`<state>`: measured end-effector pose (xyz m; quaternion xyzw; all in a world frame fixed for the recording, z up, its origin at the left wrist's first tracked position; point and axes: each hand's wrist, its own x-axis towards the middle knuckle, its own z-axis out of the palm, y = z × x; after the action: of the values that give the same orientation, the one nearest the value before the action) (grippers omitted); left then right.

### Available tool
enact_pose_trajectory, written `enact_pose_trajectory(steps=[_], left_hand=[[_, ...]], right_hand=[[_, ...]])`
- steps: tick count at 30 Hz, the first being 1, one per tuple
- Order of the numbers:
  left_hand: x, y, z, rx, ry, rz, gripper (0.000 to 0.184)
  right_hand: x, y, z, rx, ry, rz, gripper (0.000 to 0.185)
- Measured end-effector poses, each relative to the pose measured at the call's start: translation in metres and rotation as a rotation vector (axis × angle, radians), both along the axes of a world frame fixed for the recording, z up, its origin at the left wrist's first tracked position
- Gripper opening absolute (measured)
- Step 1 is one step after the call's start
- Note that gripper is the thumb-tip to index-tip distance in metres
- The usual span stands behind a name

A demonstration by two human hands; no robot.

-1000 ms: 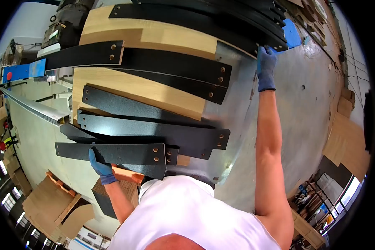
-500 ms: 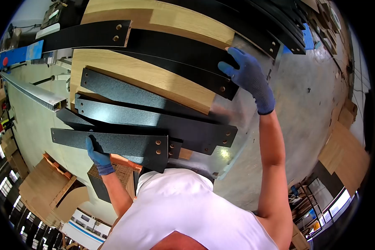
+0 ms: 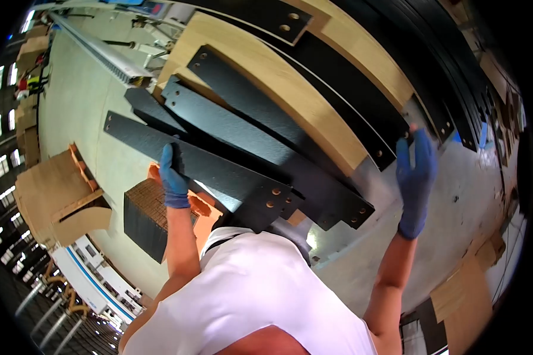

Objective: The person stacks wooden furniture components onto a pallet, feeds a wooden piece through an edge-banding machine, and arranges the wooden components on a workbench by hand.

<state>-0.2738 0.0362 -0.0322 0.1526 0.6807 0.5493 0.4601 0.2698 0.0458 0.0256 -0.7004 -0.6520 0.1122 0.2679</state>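
My left hand (image 3: 175, 182), in a blue glove, grips the near edge of a long black board (image 3: 219, 160) that has two holes at its right end. Under and beyond that board lie more black boards (image 3: 249, 130), overlapping at slight angles, with holes at their ends. My right hand (image 3: 417, 177), also gloved in blue, has its fingers stretched out and apart by the right end of a farther black board (image 3: 343, 94). Whether its fingertips touch that board I cannot tell. The farther board rests on pale wood-grain panels (image 3: 266, 65).
More long black boards (image 3: 432, 71) lie at the far right. A stack of dark-sided panels (image 3: 148, 216) stands at lower left, beside an orange object (image 3: 204, 220). A metal rail (image 3: 100, 53) runs along the upper left. Cardboard (image 3: 56, 195) lies on the floor.
The view has turned, so the boards slant more steeply down to the right. My right hand has drawn back from the top of the farther board to beside its end. My left hand keeps its board.
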Motion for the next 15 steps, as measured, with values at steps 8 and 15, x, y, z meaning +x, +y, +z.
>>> enact_pose_trajectory(steps=[8, 15], left_hand=[[0.007, -0.010, 0.010, 0.097, -0.127, 0.084, 0.038], [-0.023, -0.030, 0.020, 0.266, -0.246, 0.036, 0.042]], right_hand=[[-0.142, -0.056, 0.029, -0.361, 0.416, 0.313, 0.040], [-0.195, -0.053, 0.036, -0.664, 0.775, 0.490, 0.057]])
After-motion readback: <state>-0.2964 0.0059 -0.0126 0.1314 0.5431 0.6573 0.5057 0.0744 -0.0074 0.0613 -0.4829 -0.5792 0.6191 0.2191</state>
